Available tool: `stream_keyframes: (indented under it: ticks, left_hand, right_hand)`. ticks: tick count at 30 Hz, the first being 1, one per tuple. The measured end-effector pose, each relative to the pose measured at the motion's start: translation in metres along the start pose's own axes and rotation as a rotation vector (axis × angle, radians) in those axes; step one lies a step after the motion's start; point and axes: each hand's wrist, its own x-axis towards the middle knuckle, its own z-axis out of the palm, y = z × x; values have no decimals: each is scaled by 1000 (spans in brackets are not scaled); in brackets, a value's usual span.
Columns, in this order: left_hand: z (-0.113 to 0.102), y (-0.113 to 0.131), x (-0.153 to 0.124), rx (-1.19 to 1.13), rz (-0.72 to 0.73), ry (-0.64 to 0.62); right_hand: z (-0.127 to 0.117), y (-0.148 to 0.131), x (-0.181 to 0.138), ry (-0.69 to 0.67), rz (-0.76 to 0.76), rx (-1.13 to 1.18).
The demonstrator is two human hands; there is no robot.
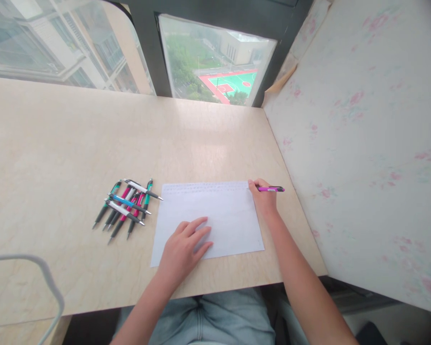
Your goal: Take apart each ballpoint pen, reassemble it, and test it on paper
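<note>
The pale, marble-patterned desk (pixel 93 134) fills most of my view and runs off the left edge. To my right a papered wall (pixel 362 143) with faint pink flowers stands against the desk's right side. Beyond the far edge is a window (pixel 215 62), through which I see buildings and a red and green sports court far below.

A white sheet of paper (pixel 222 211) lies flat on the desk in front of me, near the front edge and toward the right. A row of faint marks runs along its top edge, too small for me to read. Below the desk edge my jeans (pixel 208 316) show, cut off by the bottom of the frame. At the lower left a grey curved bar (pixel 39 268) juts in, and I cannot tell what it belongs to.

A heap of pens (pixel 127 206) lies just left of the sheet, apart from it. They cross over one another, with black, white, green, blue and pink barrels, so some are partly covered and I cannot count them surely.

My left hand (pixel 185 249) rests palm down on the lower left part of the sheet, fingers loosely spread and gripping nothing. My right hand (pixel 263 199) sits at the sheet's top right corner, fingers closed around a magenta pen (pixel 271 189). The pen's rear end points right toward the wall, and its tip is hidden behind my fingers.
</note>
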Motion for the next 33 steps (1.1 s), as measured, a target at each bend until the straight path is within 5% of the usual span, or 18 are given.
stream_keyframes:
  ticks: [33]
  left_hand:
    - [1,0,-2,5,-5,-5]
  right_hand:
    - [1,1,-2,61,-57,-56]
